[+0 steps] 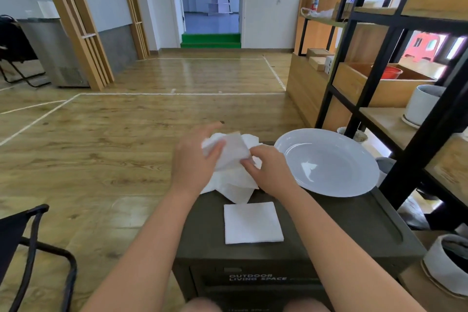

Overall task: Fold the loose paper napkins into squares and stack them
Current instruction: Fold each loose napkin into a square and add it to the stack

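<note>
Head view
Work surface: dark olive plastic storage box (pixel 329 223) with a flat lid, white lettering on its front face; it stands on a wood-plank floor (pixel 101 154).
Folded item: one white paper napkin folded into a square (pixel 253 223) lies flat on the lid, near edge of the box, apart from both hands.
Loose items: a heap of crumpled white paper napkins (pixel 233 187) lies at the far left part of the lid, just beyond the folded square.
Left hand: left hand (pixel 192 162) is raised over the heap, thumb and fingers pinching a thin, partly translucent white napkin sheet (pixel 234 151) at its left edge.
Right hand: right hand (pixel 268 170) grips the same sheet at its lower right corner, fingertips closed on the paper.
Sheet state: held between both hands above the heap, tilted, not yet flat.
Dish: large round white shallow plate (pixel 316 185) sits on the right far part of the lid, just beside the right hand, not touching the napkins as far as visible.
Surroundings: black metal and wood shelving unit (pixel 379 63) stands to the right of the box.
</note>
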